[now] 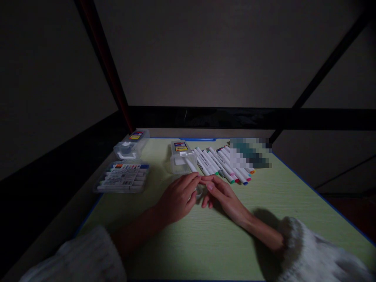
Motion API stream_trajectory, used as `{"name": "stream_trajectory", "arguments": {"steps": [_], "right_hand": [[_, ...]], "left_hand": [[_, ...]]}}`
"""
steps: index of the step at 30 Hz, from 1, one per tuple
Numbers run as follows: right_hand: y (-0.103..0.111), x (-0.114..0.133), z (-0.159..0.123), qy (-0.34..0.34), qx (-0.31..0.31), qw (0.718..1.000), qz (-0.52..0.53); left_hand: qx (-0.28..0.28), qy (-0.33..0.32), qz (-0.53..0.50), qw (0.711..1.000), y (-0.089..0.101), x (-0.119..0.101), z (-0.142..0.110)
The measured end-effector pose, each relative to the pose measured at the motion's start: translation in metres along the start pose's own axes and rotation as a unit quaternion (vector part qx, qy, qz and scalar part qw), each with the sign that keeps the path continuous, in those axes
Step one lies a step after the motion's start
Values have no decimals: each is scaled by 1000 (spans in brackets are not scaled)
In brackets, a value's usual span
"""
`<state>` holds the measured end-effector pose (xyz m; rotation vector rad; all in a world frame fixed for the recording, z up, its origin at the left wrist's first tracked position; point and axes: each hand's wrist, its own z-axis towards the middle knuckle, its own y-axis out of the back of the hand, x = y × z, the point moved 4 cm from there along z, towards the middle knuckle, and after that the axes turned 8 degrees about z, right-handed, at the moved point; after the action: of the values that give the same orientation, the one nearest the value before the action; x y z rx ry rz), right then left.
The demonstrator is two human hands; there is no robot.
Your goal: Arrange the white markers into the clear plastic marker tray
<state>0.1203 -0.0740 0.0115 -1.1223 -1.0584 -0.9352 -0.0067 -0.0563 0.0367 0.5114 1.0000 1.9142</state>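
Note:
In the middle of the table my left hand is closed, with a white marker sticking out beyond its fingers. The marker's near end is hidden by the fingers. My right hand meets the left fingertips, its thumb and index finger pinched together; what lies between them is too small to make out. A small clear ring-shaped thing shows partly below the joined fingers, like a tape roll. Just beyond the hands stands a clear plastic case with a colourful label.
Several white markers with coloured ends lie in a slanted row right of the case. At the left are another clear case and a flat pack of markers. A pixelated patch covers the table's far right. The pale green table has blue edges.

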Motion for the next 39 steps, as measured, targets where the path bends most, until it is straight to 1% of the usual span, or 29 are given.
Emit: {"name": "stream_trajectory", "arguments": {"steps": [5,17,28,35,39], "right_hand": [[1,0,1,-8,-5,1000,8],[3,-3,2,-39,-14,999,31],[3,-4,3,-41,-9,999,33],[2,-3,2,-44,-7,998,33],[2,-3,2,-43,-7,998,37]], "left_hand": [[14,11,3,1000,-2,3,0],[32,13,19,999,-5,4,0],[59,24,30,997,-4,4,1],[56,27,25,998,-7,5,0],[64,24,27,997,-7,4,0]]}}
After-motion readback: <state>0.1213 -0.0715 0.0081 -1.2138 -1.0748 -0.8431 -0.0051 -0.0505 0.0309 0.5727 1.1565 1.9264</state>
